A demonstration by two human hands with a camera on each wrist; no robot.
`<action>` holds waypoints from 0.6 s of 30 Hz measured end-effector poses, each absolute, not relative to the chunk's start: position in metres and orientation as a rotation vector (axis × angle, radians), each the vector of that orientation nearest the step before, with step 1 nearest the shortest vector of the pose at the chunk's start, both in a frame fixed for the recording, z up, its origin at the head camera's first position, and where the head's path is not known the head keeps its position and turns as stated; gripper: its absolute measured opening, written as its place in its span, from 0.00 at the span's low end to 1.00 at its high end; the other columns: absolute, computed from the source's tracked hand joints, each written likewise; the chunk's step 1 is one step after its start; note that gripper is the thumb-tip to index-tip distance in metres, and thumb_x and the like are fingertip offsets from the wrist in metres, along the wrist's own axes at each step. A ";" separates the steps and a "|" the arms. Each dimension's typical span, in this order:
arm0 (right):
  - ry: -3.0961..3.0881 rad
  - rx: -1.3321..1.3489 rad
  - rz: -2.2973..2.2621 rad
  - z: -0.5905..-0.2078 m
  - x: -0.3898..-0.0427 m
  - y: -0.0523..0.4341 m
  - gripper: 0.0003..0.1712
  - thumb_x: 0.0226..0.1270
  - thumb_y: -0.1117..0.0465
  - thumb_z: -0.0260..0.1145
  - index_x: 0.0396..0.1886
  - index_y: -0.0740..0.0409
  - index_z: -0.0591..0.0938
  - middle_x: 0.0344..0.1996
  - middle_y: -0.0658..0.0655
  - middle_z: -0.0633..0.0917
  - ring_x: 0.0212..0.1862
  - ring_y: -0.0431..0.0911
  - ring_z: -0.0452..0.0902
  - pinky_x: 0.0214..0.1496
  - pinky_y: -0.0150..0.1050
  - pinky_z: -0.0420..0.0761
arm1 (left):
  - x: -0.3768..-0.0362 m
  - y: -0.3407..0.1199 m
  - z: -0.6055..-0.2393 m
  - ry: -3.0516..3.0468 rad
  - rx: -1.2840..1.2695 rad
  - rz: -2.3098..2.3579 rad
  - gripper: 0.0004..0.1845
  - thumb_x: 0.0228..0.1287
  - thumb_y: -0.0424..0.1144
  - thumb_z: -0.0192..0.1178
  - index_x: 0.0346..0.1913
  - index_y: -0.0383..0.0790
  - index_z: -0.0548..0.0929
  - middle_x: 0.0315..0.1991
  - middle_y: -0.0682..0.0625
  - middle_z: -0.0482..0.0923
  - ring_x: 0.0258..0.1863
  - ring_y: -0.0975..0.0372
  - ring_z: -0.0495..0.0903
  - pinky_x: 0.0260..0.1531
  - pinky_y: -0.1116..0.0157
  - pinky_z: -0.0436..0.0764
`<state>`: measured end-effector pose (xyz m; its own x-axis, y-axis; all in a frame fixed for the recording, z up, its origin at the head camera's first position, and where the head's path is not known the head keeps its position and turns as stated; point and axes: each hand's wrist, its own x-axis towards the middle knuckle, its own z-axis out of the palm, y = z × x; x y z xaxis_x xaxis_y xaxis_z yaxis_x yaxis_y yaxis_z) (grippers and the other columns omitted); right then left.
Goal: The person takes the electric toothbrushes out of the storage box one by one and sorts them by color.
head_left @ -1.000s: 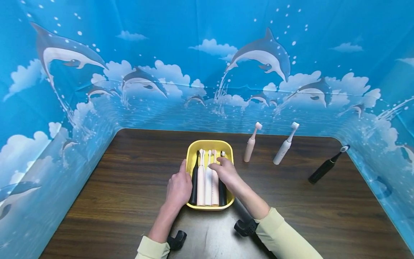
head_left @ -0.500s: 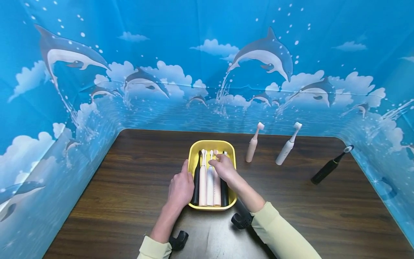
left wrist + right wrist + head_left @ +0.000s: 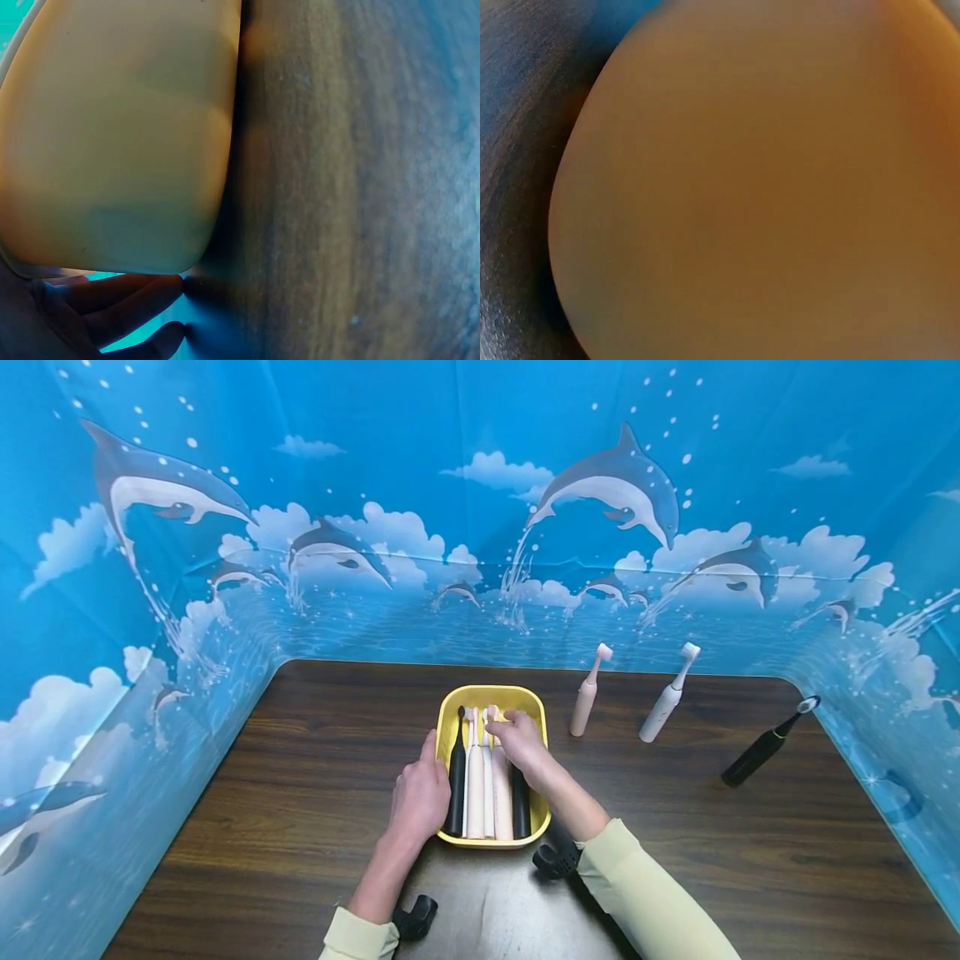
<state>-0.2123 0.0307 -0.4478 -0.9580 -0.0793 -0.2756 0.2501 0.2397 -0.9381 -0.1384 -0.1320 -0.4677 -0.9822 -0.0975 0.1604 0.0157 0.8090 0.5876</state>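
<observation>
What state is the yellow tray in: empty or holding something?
Holding something: in the head view, black and pale toothbrushes lie side by side inside the yellow tray, partly covered by the right hand.

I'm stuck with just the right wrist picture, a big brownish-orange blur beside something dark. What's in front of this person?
Observer: The head view shows a yellow tray with toothbrushes lying side by side in it.
Visitor: Oh! And the right hand, which I can't see at all?
Observer: The right hand is at the brush-head end of that row; whether it pinches a brush, I can't tell.
Visitor: Are there any more brushes outside the tray?
Observer: Yes, three on the table, to the right of the tray: a pink brush, a white brush and, farthest right, a black brush.
</observation>
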 end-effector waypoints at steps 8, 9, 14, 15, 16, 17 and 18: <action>2.132 -0.005 -1.803 -0.447 -0.202 0.034 0.28 0.68 0.64 0.62 0.65 0.74 0.75 0.50 0.64 0.84 0.50 0.49 0.78 0.56 0.43 0.76 | -0.139 -0.131 -0.469 -2.834 0.082 -0.928 0.27 0.76 0.33 0.49 0.76 0.33 0.66 0.37 0.29 0.84 0.32 0.40 0.85 0.31 0.43 0.78; 2.126 -0.027 -1.792 -0.447 -0.200 0.036 0.27 0.69 0.65 0.61 0.64 0.74 0.75 0.50 0.64 0.85 0.49 0.48 0.78 0.53 0.42 0.77 | -0.140 -0.131 -0.469 -2.835 0.081 -0.928 0.27 0.76 0.33 0.49 0.75 0.33 0.66 0.37 0.29 0.84 0.32 0.40 0.85 0.31 0.43 0.78; 2.101 -0.107 -1.736 -0.441 -0.189 0.042 0.18 0.70 0.66 0.59 0.56 0.72 0.80 0.39 0.59 0.86 0.36 0.43 0.77 0.35 0.35 0.74 | -0.140 -0.131 -0.469 -2.826 0.083 -0.917 0.27 0.76 0.33 0.49 0.75 0.34 0.66 0.37 0.29 0.84 0.32 0.40 0.85 0.31 0.43 0.78; 2.099 -0.132 -1.727 -0.439 -0.186 0.042 0.16 0.71 0.67 0.60 0.54 0.71 0.80 0.37 0.58 0.85 0.33 0.43 0.76 0.33 0.35 0.73 | -0.140 -0.131 -0.469 -2.825 0.083 -0.916 0.27 0.76 0.33 0.49 0.75 0.34 0.66 0.38 0.29 0.84 0.33 0.39 0.85 0.31 0.43 0.78; 2.105 -0.157 -1.717 -0.437 -0.184 0.043 0.15 0.71 0.67 0.61 0.53 0.70 0.81 0.35 0.56 0.84 0.31 0.42 0.75 0.31 0.35 0.73 | -0.140 -0.131 -0.469 -2.823 0.084 -0.916 0.27 0.76 0.34 0.49 0.75 0.34 0.66 0.38 0.29 0.84 0.33 0.39 0.85 0.32 0.42 0.78; 2.124 -0.195 -1.702 -0.436 -0.182 0.045 0.14 0.71 0.67 0.61 0.52 0.70 0.81 0.33 0.56 0.83 0.30 0.42 0.75 0.30 0.35 0.73 | -0.139 -0.131 -0.468 -2.820 0.086 -0.918 0.27 0.76 0.34 0.49 0.75 0.33 0.66 0.38 0.28 0.84 0.34 0.38 0.85 0.32 0.42 0.78; 2.145 -0.229 -1.687 -0.435 -0.179 0.046 0.13 0.71 0.68 0.62 0.52 0.70 0.81 0.33 0.55 0.82 0.30 0.42 0.75 0.30 0.35 0.73 | -0.139 -0.131 -0.468 -2.819 0.088 -0.918 0.27 0.76 0.34 0.49 0.75 0.33 0.66 0.39 0.28 0.84 0.34 0.38 0.85 0.33 0.42 0.78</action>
